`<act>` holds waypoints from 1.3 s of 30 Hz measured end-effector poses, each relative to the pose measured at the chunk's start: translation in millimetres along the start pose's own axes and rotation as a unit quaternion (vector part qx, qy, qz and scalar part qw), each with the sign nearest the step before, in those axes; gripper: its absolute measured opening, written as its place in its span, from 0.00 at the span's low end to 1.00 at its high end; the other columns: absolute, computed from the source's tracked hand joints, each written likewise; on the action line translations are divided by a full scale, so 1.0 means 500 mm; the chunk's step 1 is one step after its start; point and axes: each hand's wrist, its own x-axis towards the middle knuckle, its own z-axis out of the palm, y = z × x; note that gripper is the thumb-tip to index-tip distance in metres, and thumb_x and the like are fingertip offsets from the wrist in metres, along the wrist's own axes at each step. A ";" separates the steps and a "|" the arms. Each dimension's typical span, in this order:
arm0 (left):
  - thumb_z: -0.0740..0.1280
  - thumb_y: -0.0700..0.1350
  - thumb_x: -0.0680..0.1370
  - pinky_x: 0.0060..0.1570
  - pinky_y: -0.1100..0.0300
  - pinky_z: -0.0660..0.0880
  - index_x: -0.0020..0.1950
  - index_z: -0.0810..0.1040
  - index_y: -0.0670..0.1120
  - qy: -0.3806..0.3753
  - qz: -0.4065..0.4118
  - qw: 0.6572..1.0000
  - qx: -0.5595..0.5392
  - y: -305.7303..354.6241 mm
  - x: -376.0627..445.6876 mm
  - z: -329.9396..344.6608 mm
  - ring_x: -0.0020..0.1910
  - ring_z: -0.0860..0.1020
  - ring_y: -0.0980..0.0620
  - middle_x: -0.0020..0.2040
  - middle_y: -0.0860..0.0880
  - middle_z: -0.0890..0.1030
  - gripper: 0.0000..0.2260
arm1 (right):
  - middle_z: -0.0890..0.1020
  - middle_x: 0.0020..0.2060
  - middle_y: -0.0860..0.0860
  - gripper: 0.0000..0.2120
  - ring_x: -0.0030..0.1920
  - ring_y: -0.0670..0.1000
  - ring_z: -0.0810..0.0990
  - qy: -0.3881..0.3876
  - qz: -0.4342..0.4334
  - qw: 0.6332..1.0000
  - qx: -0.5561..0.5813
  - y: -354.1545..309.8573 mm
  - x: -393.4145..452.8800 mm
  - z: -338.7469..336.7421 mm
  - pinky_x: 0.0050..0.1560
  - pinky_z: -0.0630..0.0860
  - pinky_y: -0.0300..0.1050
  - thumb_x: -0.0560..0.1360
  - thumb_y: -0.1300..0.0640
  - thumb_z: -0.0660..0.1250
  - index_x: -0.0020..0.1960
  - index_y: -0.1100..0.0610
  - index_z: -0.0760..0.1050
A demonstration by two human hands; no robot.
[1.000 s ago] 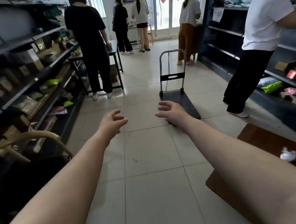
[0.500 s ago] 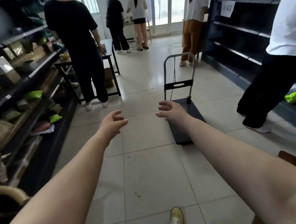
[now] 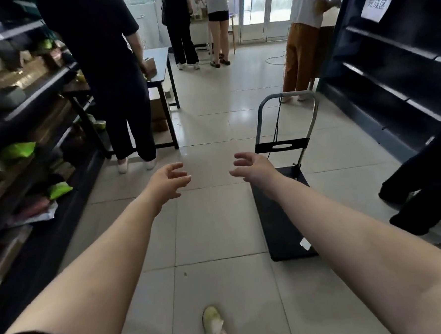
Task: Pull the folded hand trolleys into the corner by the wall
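A hand trolley point(image 3: 279, 215) stands on the tiled floor right of centre, its dark flat deck pointing toward me and its grey tube handle point(image 3: 286, 97) upright at the far end. My right hand point(image 3: 253, 167) hovers with fingers spread above the deck's far part, short of the handle and not touching it. My left hand point(image 3: 167, 181) is stretched out over bare floor to the left, fingers apart and holding nothing. My forearm hides part of the deck.
Stocked shelves point(image 3: 25, 122) line the left, dark shelves point(image 3: 393, 60) the right. A person in black point(image 3: 112, 70) stands by a small table point(image 3: 160, 64) ahead left. Dark-trousered legs point(image 3: 422, 193) stand close on the right. Other people stand near the glass doors. My shoe point(image 3: 213, 322) shows below.
I have walked forward along the aisle. The trolley is nearer and has shifted right in view. Both hands stay outstretched with fingers spread, holding nothing.
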 end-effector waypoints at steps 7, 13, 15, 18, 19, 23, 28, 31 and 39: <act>0.68 0.37 0.76 0.58 0.50 0.74 0.71 0.68 0.46 -0.043 0.006 0.999 0.015 0.068 0.373 -0.046 0.55 0.76 0.49 0.59 0.47 0.76 0.25 | 0.76 0.65 0.55 0.26 0.59 0.52 0.76 0.024 0.010 1.000 0.000 -0.061 0.352 0.004 0.58 0.70 0.44 0.73 0.63 0.71 0.69 0.57 0.70; 0.69 0.37 0.75 0.59 0.49 0.74 0.71 0.68 0.46 -0.071 -0.011 0.997 0.017 0.147 0.665 -0.079 0.55 0.76 0.48 0.59 0.47 0.76 0.25 | 0.76 0.64 0.56 0.24 0.57 0.51 0.75 0.041 0.020 0.999 0.014 -0.133 0.616 0.002 0.57 0.70 0.43 0.74 0.65 0.69 0.69 0.58 0.70; 0.69 0.37 0.75 0.58 0.50 0.74 0.71 0.68 0.46 -0.079 -0.012 0.997 0.012 0.171 0.759 -0.077 0.55 0.76 0.48 0.58 0.47 0.76 0.25 | 0.76 0.64 0.56 0.24 0.56 0.50 0.75 0.048 0.023 0.998 0.021 -0.153 0.700 -0.003 0.57 0.70 0.43 0.74 0.65 0.68 0.69 0.58 0.70; 0.69 0.37 0.75 0.55 0.51 0.74 0.71 0.68 0.46 -0.095 -0.012 0.995 0.010 0.199 0.901 -0.068 0.55 0.76 0.48 0.59 0.47 0.76 0.25 | 0.76 0.64 0.56 0.23 0.55 0.50 0.75 0.065 0.026 0.997 0.032 -0.171 0.833 -0.021 0.56 0.69 0.43 0.74 0.65 0.68 0.69 0.58 0.70; 0.69 0.38 0.75 0.54 0.52 0.74 0.71 0.68 0.46 -0.100 -0.011 0.995 0.013 0.206 0.949 -0.064 0.55 0.77 0.48 0.60 0.46 0.77 0.25 | 0.76 0.64 0.56 0.23 0.55 0.50 0.75 0.070 0.027 0.997 0.035 -0.175 0.878 -0.029 0.56 0.69 0.43 0.74 0.65 0.68 0.68 0.58 0.70; 0.69 0.37 0.75 0.53 0.53 0.73 0.71 0.68 0.46 -0.106 -0.014 0.994 0.021 0.246 1.141 -0.051 0.55 0.76 0.49 0.65 0.44 0.76 0.25 | 0.76 0.64 0.56 0.23 0.55 0.51 0.75 0.088 0.035 0.995 0.044 -0.190 1.056 -0.075 0.57 0.70 0.43 0.74 0.66 0.68 0.69 0.58 0.70; 0.69 0.37 0.75 0.54 0.53 0.72 0.72 0.67 0.46 -0.121 -0.022 0.991 0.047 0.333 1.369 -0.025 0.55 0.75 0.49 0.66 0.44 0.76 0.25 | 0.76 0.64 0.56 0.23 0.54 0.51 0.75 0.116 0.055 0.989 0.076 -0.221 1.272 -0.150 0.54 0.71 0.43 0.74 0.69 0.65 0.68 0.59 0.70; 0.68 0.37 0.76 0.55 0.53 0.72 0.71 0.67 0.46 -0.137 -0.011 0.989 0.059 0.381 1.492 -0.005 0.56 0.75 0.48 0.62 0.45 0.76 0.25 | 0.76 0.61 0.55 0.23 0.54 0.51 0.75 0.139 0.062 0.985 0.081 -0.237 1.384 -0.193 0.52 0.70 0.43 0.74 0.69 0.65 0.68 0.59 0.70; 0.69 0.37 0.75 0.56 0.51 0.73 0.71 0.68 0.46 -0.197 0.022 0.977 0.084 0.497 1.825 0.070 0.54 0.76 0.47 0.59 0.46 0.77 0.25 | 0.76 0.55 0.52 0.23 0.53 0.50 0.75 0.212 0.086 0.969 0.098 -0.263 1.656 -0.285 0.53 0.68 0.43 0.74 0.67 0.66 0.68 0.58 0.71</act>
